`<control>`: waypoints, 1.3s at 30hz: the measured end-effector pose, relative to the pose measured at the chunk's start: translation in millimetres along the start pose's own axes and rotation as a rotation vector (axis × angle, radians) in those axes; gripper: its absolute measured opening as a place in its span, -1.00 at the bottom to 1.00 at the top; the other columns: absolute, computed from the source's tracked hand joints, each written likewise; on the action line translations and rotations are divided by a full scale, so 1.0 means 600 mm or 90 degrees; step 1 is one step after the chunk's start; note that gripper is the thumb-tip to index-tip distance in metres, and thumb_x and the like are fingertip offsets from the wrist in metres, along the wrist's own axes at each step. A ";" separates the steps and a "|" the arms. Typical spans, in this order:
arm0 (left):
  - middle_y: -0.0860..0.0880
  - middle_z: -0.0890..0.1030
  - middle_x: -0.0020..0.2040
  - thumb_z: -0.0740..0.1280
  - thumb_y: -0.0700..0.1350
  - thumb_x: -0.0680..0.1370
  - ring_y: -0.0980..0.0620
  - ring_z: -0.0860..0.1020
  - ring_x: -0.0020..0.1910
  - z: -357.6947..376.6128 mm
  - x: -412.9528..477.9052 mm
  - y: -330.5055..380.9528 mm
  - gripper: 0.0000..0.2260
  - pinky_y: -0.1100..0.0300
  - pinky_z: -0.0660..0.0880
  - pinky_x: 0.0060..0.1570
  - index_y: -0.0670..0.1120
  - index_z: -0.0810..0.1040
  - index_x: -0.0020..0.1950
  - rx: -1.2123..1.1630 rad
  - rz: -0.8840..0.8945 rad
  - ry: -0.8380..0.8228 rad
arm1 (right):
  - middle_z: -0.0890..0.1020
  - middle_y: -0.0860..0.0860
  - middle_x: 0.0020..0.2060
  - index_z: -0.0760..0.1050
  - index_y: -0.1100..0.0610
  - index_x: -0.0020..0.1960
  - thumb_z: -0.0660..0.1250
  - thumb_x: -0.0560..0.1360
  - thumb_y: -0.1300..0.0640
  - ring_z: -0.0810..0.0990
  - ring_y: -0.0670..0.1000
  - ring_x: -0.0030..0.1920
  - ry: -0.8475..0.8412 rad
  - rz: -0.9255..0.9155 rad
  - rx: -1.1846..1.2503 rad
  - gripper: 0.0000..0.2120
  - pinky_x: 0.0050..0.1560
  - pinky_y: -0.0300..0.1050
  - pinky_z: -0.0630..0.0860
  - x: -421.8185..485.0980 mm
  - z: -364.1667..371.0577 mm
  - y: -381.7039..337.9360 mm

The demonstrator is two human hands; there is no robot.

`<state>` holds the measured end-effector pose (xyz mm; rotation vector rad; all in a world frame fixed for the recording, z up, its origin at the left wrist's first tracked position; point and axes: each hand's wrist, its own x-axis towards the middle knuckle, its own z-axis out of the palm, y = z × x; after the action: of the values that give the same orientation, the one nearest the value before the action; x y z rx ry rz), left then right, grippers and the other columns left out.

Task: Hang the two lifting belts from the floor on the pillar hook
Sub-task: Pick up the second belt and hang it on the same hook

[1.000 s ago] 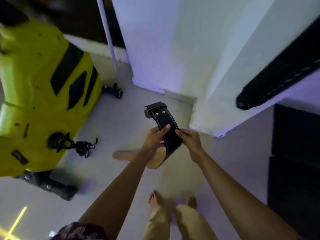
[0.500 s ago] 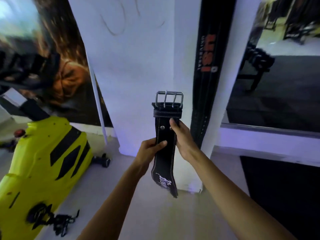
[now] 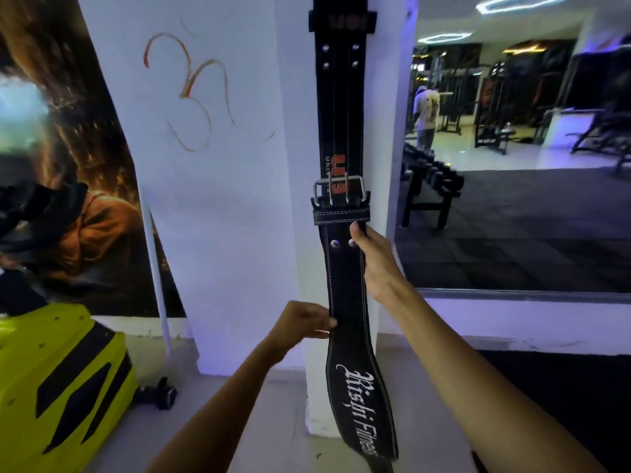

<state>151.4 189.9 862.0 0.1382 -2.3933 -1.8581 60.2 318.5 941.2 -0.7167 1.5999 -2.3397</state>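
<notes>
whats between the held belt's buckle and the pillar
In the head view, the hanging belt lies flat against the pillar, right behind the buckle of the held belt; its red logo shows through the buckle frame.

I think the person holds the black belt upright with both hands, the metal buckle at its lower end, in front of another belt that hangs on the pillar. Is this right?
Not quite: the head view shows the metal buckle at the upper end of the black belt. The rest holds: the left hand and right hand both grip it, before the hanging belt on the pillar.

Hanging belt (image 3: pixel 336 97) top cut off by frame; hook unseen; held belt (image 3: pixel 348 285) tail leaves bottom edge.
</notes>
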 end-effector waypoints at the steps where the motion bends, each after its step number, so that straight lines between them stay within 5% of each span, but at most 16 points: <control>1: 0.08 0.62 -0.42 0.42 -0.32 0.43 0.11 0.57 -0.33 -0.003 0.004 0.021 -0.82 0.26 0.57 -0.21 -0.10 0.62 -0.34 -0.032 0.022 0.005 | 0.66 -0.05 -0.08 0.59 0.03 0.00 0.27 0.51 0.04 0.57 0.04 0.09 -0.003 -0.002 -0.001 -0.84 0.30 0.06 0.39 -0.001 -0.005 -0.002; 5: 0.04 0.62 -0.36 0.40 -0.30 0.44 0.09 0.59 -0.29 -0.011 0.038 0.125 -0.88 0.15 0.58 -0.06 -0.14 0.61 -0.28 -0.151 0.141 0.060 | 0.69 -0.05 -0.22 0.60 0.05 -0.08 0.26 0.52 0.06 0.64 -0.01 -0.13 0.004 -0.021 0.003 -0.85 0.06 0.03 0.54 -0.010 -0.011 -0.017; 8: -0.06 0.47 -0.38 0.45 -0.23 0.40 0.02 0.44 -0.33 0.012 0.029 0.074 -0.83 0.16 0.44 -0.18 -0.23 0.53 -0.33 -0.083 0.136 0.064 | 0.62 0.02 -0.09 0.63 0.04 -0.14 0.33 0.44 -0.03 0.52 0.04 0.02 0.065 -0.051 0.007 -0.83 0.33 0.20 0.37 -0.001 -0.014 -0.040; 11: 0.11 0.50 -0.50 0.45 -0.30 0.40 0.17 0.46 -0.44 0.015 -0.004 -0.002 -0.72 0.30 0.37 -0.27 -0.08 0.50 -0.46 0.064 0.037 -0.037 | 0.56 0.04 0.01 0.61 0.13 -0.05 0.31 0.47 -0.01 0.44 0.03 0.11 0.087 -0.060 0.008 -0.77 0.43 0.22 0.21 0.007 -0.023 -0.050; 15: -0.06 0.62 -0.28 0.45 -0.28 0.40 0.07 0.57 -0.23 -0.011 0.020 0.078 -0.95 0.18 0.50 -0.13 -0.25 0.62 -0.19 -0.025 0.133 0.026 | 0.60 0.02 0.07 0.56 0.03 0.02 0.21 0.53 0.01 0.47 0.03 0.21 0.032 -0.053 0.002 -0.81 0.42 0.15 0.27 0.011 -0.012 -0.047; 17: -0.18 0.61 -0.16 0.46 -0.26 0.39 -0.04 0.57 -0.15 -0.023 0.039 0.147 -0.78 0.06 0.51 -0.04 -0.37 0.60 -0.05 -0.098 0.186 0.079 | 0.62 -0.01 0.06 0.53 0.02 0.08 0.17 0.55 0.01 0.53 0.04 0.19 -0.016 -0.039 -0.007 -0.79 0.33 0.06 0.39 0.013 0.000 -0.056; 21: -0.17 0.69 -0.18 0.41 -0.37 0.41 -0.05 0.65 -0.20 -0.027 0.052 0.200 -0.87 0.14 0.61 -0.11 -0.28 0.65 -0.06 -0.157 0.224 0.127 | 0.65 -0.09 -0.05 0.53 0.01 0.08 0.28 0.51 0.09 0.63 -0.12 0.01 -0.027 -0.103 -0.134 -0.84 0.06 -0.21 0.55 0.025 -0.002 -0.071; 25: -0.19 0.69 -0.13 0.41 -0.35 0.41 -0.09 0.65 -0.14 -0.043 0.067 0.229 -0.83 0.01 0.57 0.00 -0.29 0.64 -0.01 -0.187 0.258 0.145 | 0.57 -0.19 -0.54 0.55 0.18 -0.17 0.43 0.39 0.18 0.51 -0.19 -0.44 0.059 -0.084 -0.262 -0.92 -0.37 -0.32 0.42 -0.005 -0.038 0.019; 29: -0.09 0.71 -0.17 0.40 -0.36 0.42 -0.04 0.67 -0.13 -0.045 0.074 0.229 -0.82 0.11 0.60 -0.05 -0.26 0.65 0.01 -0.193 0.270 0.121 | 0.45 -0.15 -0.63 0.42 0.10 -0.48 0.43 0.38 0.28 0.42 -0.13 -0.47 0.013 -0.034 -0.308 -0.68 -0.33 -0.28 0.42 -0.056 -0.059 0.060; 32: -0.03 0.72 -0.22 0.39 -0.37 0.43 0.01 0.68 -0.21 -0.038 0.076 0.224 -0.80 0.23 0.58 -0.21 -0.30 0.63 0.04 -0.197 0.269 0.111 | 0.53 -0.15 -0.62 0.50 0.09 -0.37 0.37 0.42 0.33 0.47 -0.25 -0.52 0.078 -0.146 -0.213 -0.76 -0.42 -0.42 0.38 -0.027 -0.033 0.000; 34: -0.03 0.72 -0.22 0.39 -0.37 0.43 0.02 0.68 -0.21 -0.037 0.081 0.231 -0.80 0.26 0.58 -0.23 -0.30 0.63 0.05 -0.206 0.280 0.117 | 0.58 0.02 -0.56 0.59 0.07 -0.29 0.40 0.41 0.26 0.52 -0.14 -0.43 0.091 -0.173 -0.169 -0.85 -0.38 -0.33 0.43 -0.011 -0.029 -0.014; 37: -0.01 0.72 -0.20 0.38 -0.37 0.43 0.04 0.69 -0.20 -0.044 0.089 0.247 -0.78 0.28 0.57 -0.23 -0.29 0.62 0.07 -0.216 0.297 0.125 | 0.39 -0.05 -0.61 0.46 0.00 -0.49 0.43 0.38 0.15 0.34 -0.16 -0.49 0.058 -0.113 -0.327 -0.69 -0.41 -0.30 0.29 -0.044 -0.078 0.055; 39: -0.06 0.71 -0.14 0.38 -0.37 0.44 0.05 0.69 -0.19 -0.046 0.092 0.247 -0.75 0.29 0.57 -0.23 -0.30 0.61 0.11 -0.213 0.302 0.122 | 0.53 -0.15 -0.57 0.51 0.03 -0.45 0.45 0.37 0.19 0.49 -0.19 -0.44 -0.015 0.006 -0.436 -0.74 -0.30 -0.28 0.40 -0.079 -0.123 0.104</control>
<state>100.1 192.6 1014.1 -0.2466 -1.7623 -1.8709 58.0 375.2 849.8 -0.8409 2.4017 -1.7372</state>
